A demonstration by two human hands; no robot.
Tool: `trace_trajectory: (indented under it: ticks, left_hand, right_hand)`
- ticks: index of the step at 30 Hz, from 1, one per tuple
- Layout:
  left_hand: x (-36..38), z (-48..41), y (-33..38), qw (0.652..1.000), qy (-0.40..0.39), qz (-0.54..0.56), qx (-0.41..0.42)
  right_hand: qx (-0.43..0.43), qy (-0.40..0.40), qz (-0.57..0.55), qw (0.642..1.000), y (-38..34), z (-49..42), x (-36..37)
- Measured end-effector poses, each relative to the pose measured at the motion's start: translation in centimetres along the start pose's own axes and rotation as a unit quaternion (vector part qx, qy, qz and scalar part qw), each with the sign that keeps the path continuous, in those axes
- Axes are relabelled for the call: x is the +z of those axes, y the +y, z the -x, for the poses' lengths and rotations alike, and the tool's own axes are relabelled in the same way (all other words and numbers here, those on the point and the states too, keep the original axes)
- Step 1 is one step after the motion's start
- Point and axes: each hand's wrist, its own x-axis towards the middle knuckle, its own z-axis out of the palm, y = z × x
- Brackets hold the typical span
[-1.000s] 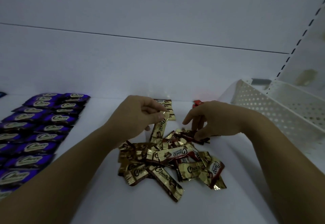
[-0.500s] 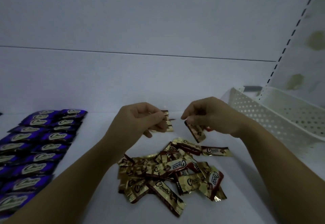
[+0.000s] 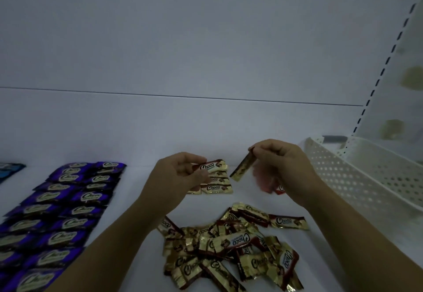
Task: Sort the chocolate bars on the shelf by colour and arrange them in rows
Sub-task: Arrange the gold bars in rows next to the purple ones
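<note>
A loose pile of gold-and-brown chocolate bars [image 3: 231,246] lies on the white shelf [image 3: 128,268] in front of me. My left hand [image 3: 180,177] pinches one gold bar [image 3: 212,165] over a short row of gold bars [image 3: 217,184] at the back. My right hand [image 3: 281,165] pinches another gold bar [image 3: 241,166] by its top end, so it hangs tilted above the shelf. Purple bars [image 3: 61,211] lie in two rows at the left. A red bar [image 3: 279,189] shows partly under my right hand.
A white perforated basket [image 3: 357,177] stands at the right, against the slotted shelf upright [image 3: 375,81]. A blue wrapper [image 3: 9,170] peeks in at the far left. The shelf's white back wall [image 3: 206,126] rises just behind the rows.
Both hands have lifted from the pile and moved back. The left hand's bar now hovers over the gold row; the right hand picked a bar from the pile and raised it.
</note>
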Motion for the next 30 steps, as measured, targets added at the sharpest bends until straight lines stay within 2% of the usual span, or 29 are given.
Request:
trace_trajectory:
  ticks: [4,11,16,22,26,30]
  left_hand:
    - [-0.2,-0.3,-0.1,1.0,0.004,0.013,-0.022]
    - [-0.5,0.0,-0.5,0.996,0.036,0.055,-0.056]
    - [-0.8,0.1,0.4,0.997,0.039,-0.057,-0.029]
    - [-1.4,0.4,0.9,0.993,0.035,-0.112,-0.026]
    - [-1.6,0.3,0.6,0.989,0.047,-0.137,-0.027]
    - [-1.6,0.5,0.2,0.986,0.059,-0.154,-0.031]
  right_hand:
    - [-0.011,-0.031,-0.003,0.999,0.0,0.0,0.0]
    - [0.005,-0.08,0.103,0.991,0.9,0.0,0.1]
    - [-0.001,-0.085,0.162,0.983,1.4,-0.3,-0.1]
    - [-0.018,-0.065,0.228,0.971,2.6,-0.6,0.3]
    - [0.014,-0.062,0.102,0.993,2.3,-0.7,0.8]
    - [0.021,-0.049,0.021,0.998,1.9,-0.3,1.7]
